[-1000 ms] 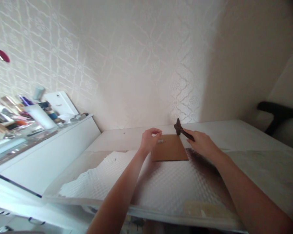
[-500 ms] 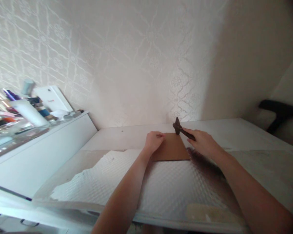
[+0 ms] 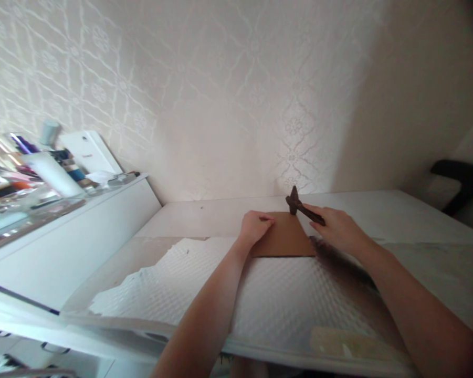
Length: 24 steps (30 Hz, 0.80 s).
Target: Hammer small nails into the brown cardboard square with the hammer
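A brown cardboard sheet [image 3: 289, 239] lies flat on white quilted padding [image 3: 277, 296]. My left hand [image 3: 255, 228] is closed at the left side of the sheet, with its fingers curled on the upper left part; the fingertips are partly hidden. In my right hand [image 3: 340, 228] is a dark brown hammer [image 3: 294, 202], gripped by its handle. The hammer head stands upright at the sheet's upper right corner, and I cannot tell whether it touches the cardboard. Below my right hand a dark, blurred strip [image 3: 344, 262] runs along the padding.
At left, a white cabinet [image 3: 82, 231] carries a white box [image 3: 90, 152], a pale tube [image 3: 53, 173] and other clutter. A patterned wall [image 3: 220, 105] rises behind the white table [image 3: 197, 218]. A black armrest-like part [image 3: 460, 176] juts in at right.
The whole view has shifted slightly, so things appear a little further right. Both hands, the hammer and the cardboard keep about the same places relative to one another.
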Available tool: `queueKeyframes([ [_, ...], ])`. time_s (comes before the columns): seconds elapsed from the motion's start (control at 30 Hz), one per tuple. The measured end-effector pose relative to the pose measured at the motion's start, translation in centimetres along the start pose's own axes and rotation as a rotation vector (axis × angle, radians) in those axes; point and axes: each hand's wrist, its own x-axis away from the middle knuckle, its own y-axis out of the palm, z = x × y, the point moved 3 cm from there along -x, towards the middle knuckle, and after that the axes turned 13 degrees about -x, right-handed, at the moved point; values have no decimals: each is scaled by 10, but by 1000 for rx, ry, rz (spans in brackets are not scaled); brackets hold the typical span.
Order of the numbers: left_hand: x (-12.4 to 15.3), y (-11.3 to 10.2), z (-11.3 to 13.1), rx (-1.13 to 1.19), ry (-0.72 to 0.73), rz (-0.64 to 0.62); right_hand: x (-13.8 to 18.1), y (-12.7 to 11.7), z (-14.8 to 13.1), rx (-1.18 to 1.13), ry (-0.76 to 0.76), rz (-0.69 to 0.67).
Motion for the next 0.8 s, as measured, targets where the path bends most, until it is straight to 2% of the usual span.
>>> queueKeyframes([
  [0.4,-1,0,-2,-3,7,-34,0,-1,-2,0,0,-1],
  [0.8,-1,-4,-3,44,-19,-67,0,-9,-26,-268,-151,27],
])
